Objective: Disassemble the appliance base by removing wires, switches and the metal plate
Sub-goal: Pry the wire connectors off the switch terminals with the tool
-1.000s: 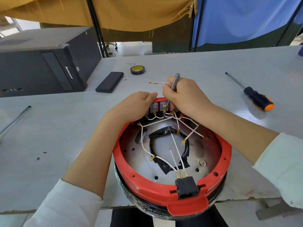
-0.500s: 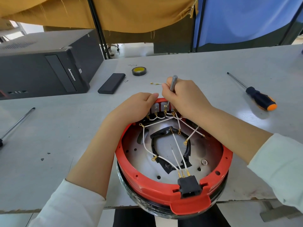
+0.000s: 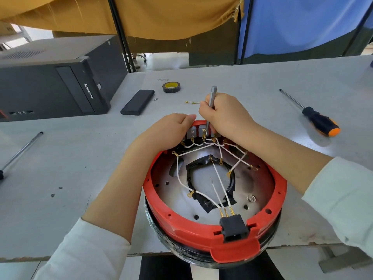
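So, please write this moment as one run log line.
left hand: grips red base rim | right hand: holds metal bit on switch terminal | wires: attached

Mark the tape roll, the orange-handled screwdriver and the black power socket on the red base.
tape roll (image 3: 171, 87), head view, on its black outer wall.
orange-handled screwdriver (image 3: 319, 120), head view, on the black part of the handle.
black power socket (image 3: 234, 227), head view, on the top of its housing.

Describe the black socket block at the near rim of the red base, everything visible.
The black socket block looks like moulded plastic, boxy, seated in a notch of the red base rim nearest the person. Three brass-coloured terminals rise from its top, each joined to a white wire running across the metal plate. Its outer face has a recessed opening. Neither hand touches it.
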